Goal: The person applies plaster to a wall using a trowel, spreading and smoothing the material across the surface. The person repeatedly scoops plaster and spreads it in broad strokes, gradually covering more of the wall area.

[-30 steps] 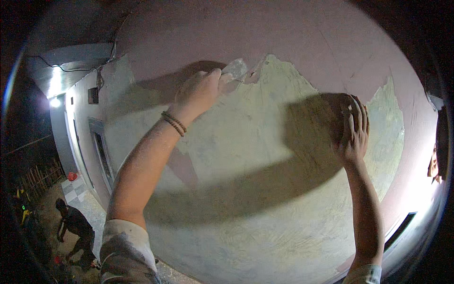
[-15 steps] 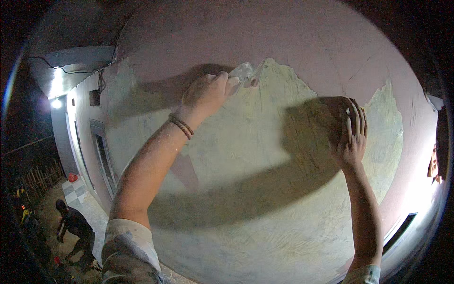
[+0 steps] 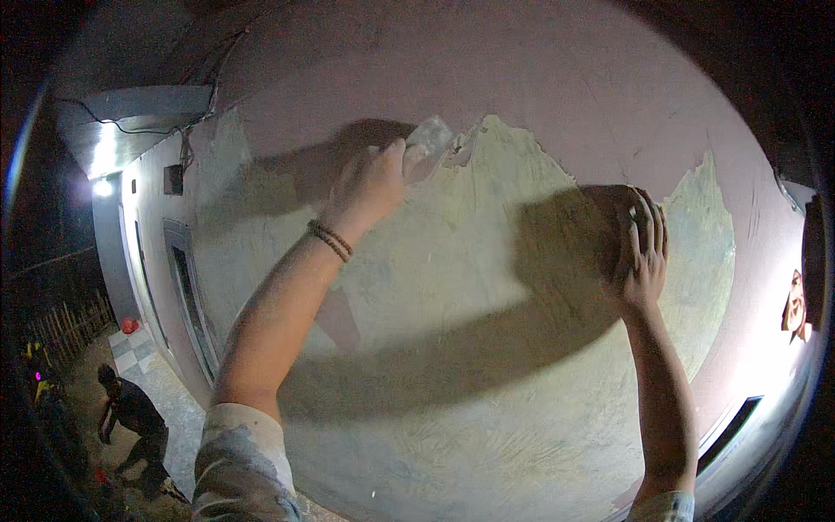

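Left grip (image 3: 370, 184) holds scraper (image 3: 432, 133) at patchy pink wall (image 3: 426, 252) beside tiled porch (image 3: 137, 355)

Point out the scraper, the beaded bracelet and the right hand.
Scraper (image 3: 430, 135), head view: middle of its blade.
Beaded bracelet (image 3: 330, 240), head view: its visible beads.
Right hand (image 3: 643, 257), head view: back of the hand.

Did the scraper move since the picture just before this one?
Yes: in the left hand, the scraper has moved left, away from the pale patch's tall peak.
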Action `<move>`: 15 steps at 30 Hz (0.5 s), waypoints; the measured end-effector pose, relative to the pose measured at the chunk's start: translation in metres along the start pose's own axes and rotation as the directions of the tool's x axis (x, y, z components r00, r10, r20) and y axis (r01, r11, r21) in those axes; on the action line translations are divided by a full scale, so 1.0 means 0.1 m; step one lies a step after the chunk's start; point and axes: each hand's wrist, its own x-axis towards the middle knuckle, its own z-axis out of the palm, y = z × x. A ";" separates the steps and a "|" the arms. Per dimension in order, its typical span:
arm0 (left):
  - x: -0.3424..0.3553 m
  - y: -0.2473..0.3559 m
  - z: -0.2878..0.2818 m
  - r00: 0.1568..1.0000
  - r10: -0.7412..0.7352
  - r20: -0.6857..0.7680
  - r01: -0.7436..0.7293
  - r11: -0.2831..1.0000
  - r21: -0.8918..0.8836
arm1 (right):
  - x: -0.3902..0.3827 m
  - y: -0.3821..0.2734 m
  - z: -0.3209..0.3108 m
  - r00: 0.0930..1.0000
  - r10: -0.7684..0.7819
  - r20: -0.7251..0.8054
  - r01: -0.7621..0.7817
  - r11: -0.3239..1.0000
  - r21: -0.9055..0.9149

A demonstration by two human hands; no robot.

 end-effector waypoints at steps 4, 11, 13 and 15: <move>-0.05 0.06 0.00 0.999 -0.030 0.021 0.031 0.997 -0.072 | 0.00 -0.02 -0.01 1.000 0.023 -0.009 -0.023 1.000 0.020; -0.21 0.10 -0.02 0.984 -0.050 0.172 0.073 0.989 -0.130 | 0.04 -0.01 -0.01 0.999 -0.037 -0.035 0.039 0.998 0.050; -0.14 0.11 0.00 0.997 -0.034 -0.071 0.028 0.995 -0.092 | 0.03 0.00 -0.01 0.998 -0.041 -0.050 0.045 0.997 0.066; -0.14 0.14 0.02 0.995 -0.083 0.058 0.088 0.993 -0.081 | 0.01 0.00 0.00 1.000 0.013 0.015 -0.014 1.000 0.015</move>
